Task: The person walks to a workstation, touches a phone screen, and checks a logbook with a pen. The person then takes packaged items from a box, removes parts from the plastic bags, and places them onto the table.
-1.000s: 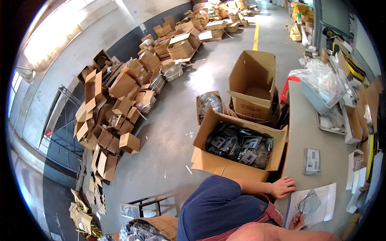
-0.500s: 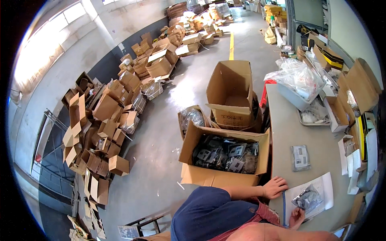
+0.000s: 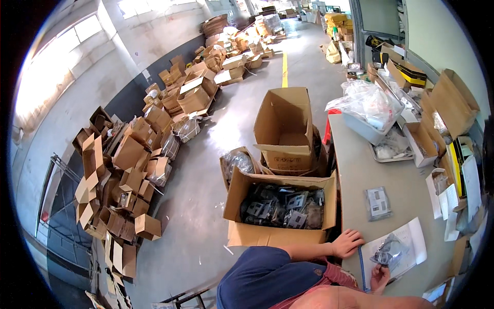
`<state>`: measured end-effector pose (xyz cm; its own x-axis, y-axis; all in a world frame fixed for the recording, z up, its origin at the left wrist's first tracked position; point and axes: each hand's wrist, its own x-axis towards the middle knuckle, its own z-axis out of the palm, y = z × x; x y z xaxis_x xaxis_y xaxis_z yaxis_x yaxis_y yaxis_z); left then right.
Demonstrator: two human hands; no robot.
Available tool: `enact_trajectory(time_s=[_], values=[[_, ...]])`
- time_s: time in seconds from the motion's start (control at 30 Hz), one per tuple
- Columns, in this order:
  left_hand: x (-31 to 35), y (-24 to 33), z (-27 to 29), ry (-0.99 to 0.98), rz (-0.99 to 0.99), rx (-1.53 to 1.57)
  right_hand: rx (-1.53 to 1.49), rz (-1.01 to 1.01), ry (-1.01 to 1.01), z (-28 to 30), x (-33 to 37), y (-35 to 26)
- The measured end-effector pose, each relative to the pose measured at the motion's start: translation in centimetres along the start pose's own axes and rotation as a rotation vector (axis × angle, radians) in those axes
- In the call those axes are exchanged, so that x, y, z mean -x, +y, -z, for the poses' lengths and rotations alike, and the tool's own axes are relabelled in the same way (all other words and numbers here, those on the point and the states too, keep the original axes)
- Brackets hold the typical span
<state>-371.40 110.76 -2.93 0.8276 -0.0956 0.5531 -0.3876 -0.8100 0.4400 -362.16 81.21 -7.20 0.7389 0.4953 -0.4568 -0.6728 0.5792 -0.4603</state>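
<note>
My left hand [image 3: 347, 243] rests flat near the table's left edge with its fingers stretched out. It holds nothing and lies beside an open paper pad [image 3: 413, 248] with a blue strip along its left side. In my right hand [image 3: 380, 277], the fingers pinch the lower end of a clear plastic bag [image 3: 388, 251] that lies over the pad. Something dark is inside this bag, too small to make out. Farther up the table lies another clear packet [image 3: 378, 204] with a pale printed label.
Left of the table [image 3: 355, 165] stands an open carton [image 3: 278, 236] of dark bagged parts, with a taller open carton [image 3: 283, 118] behind. A pale blue bin [image 3: 365, 126] and small boxes line the table's far right. Piled cardboard boxes [image 3: 146, 226] run along the left wall.
The view has shifted slightly, so the cartons and table appear lower and farther left. Both hands keep nearly the same place, and the right still grips the plastic bag.
</note>
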Motion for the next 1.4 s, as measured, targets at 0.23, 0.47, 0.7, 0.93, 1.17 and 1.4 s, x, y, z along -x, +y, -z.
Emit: enact_trajectory(time_s=[0.23, 0.47, 0.7, 0.93, 1.17, 1.4], values=[[0.0, -0.2, -0.2, -0.007, -0.006, -0.023, 0.047, 0.037, -0.078, 0.8, -0.5, 0.3], [0.2, 0.0, -0.2, -0.018, 0.011, -0.047, 0.039, 0.008, -0.035, 0.9, -0.7, 0.4], [0.6, -0.4, -0.7, -0.135, 0.050, -0.031, 0.003, -0.019, -0.077, 2.8, -1.6, 0.5], [0.5, -0.6, -0.8, -0.094, 0.039, -0.008, -0.006, 0.011, 0.000, 0.5, -0.7, 0.6], [0.1, -0.1, -0.3, -0.050, 0.016, -0.006, 0.017, 0.044, -0.009, 0.0, -0.4, 0.7], [0.4, 0.2, -0.1, -0.065, 0.026, -0.005, 0.015, 0.040, -0.030, -1.2, 0.4, 0.8]])
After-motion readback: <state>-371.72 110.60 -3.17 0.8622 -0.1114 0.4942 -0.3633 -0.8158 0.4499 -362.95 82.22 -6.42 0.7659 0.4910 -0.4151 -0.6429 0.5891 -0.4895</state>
